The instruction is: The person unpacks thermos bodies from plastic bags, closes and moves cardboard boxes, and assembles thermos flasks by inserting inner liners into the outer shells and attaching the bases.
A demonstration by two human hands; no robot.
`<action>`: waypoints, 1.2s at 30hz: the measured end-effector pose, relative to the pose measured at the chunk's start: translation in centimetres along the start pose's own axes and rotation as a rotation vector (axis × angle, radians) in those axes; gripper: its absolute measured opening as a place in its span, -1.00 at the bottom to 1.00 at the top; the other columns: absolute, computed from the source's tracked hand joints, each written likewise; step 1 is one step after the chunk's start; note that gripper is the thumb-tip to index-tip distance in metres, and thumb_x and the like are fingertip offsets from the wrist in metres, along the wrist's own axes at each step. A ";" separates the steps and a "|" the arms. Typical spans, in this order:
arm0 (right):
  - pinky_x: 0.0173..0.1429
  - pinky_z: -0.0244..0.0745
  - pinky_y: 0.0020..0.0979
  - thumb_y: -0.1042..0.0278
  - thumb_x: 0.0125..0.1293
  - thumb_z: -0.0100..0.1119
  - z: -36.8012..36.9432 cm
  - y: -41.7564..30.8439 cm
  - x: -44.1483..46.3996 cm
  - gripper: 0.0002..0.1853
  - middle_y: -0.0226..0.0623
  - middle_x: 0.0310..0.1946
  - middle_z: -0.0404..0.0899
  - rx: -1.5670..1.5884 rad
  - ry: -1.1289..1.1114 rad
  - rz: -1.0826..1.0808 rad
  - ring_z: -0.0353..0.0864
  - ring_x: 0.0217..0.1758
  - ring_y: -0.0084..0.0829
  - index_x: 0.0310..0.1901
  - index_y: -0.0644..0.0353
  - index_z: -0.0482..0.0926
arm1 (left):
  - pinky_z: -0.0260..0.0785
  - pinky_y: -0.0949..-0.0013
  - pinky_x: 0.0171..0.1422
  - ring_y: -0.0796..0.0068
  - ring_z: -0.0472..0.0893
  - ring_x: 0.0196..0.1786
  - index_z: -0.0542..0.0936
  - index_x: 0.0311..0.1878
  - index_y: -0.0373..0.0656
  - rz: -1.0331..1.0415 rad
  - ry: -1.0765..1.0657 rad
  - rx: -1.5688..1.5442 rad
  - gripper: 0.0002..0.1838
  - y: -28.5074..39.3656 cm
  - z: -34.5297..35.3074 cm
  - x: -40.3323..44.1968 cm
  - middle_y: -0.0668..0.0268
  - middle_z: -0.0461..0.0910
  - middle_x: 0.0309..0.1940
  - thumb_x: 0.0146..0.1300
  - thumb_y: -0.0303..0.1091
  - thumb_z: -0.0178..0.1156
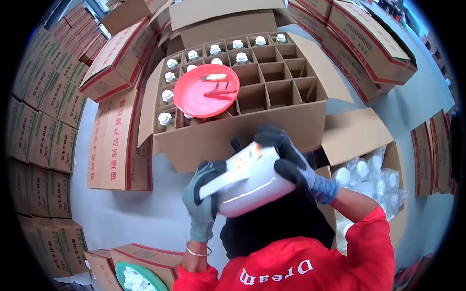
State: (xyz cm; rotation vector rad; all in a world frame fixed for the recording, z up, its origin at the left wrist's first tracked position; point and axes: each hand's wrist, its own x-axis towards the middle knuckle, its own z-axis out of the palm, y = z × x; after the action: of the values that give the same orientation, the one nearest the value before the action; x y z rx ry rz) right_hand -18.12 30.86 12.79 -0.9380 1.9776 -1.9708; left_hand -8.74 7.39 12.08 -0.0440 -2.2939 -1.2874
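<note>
My left hand [206, 186], in a grey-green glove with dark finger coating, is closed on one end of a glossy white container [257, 189], by a white handle-like bar. My right hand [291, 162], in a dark glove with a blue cuff, grips the other end. The container is tilted over my lap, and an orange-and-white label [248, 156] shows on its upper side. Just beyond it stands an open divided carton [242, 127] with white-capped bottles [215, 49] in several cells. A red plastic bowl [196, 97] rests over the carton's left part, holding a small knife-like tool [214, 77] and red strips.
To my right, an open box [393, 189] holds plastic-wrapped clear items [364, 177]. A green basin [121, 277] of white caps sits at lower left. Closed cartons [114, 140] stand left, with more stacked [43, 131] along the far left and others [364, 53] at upper right.
</note>
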 end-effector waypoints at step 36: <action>0.41 0.29 -0.04 0.40 0.18 0.18 -0.3 -4.2 7.8 -0.56 -0.16 0.16 0.45 -0.620 -0.906 -0.668 0.41 0.28 -0.07 0.14 0.15 0.48 | 0.46 0.42 0.18 0.55 0.59 0.03 0.53 0.18 -0.26 -0.780 -0.469 -0.916 -0.63 -13.9 0.7 -4.6 0.27 0.62 0.02 0.48 -0.21 0.04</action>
State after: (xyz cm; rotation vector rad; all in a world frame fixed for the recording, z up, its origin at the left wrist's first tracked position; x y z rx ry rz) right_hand -23.08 27.14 19.08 -2.3327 1.7765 -0.7156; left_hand -8.65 1.27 -1.20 0.2899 -1.8715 -2.9037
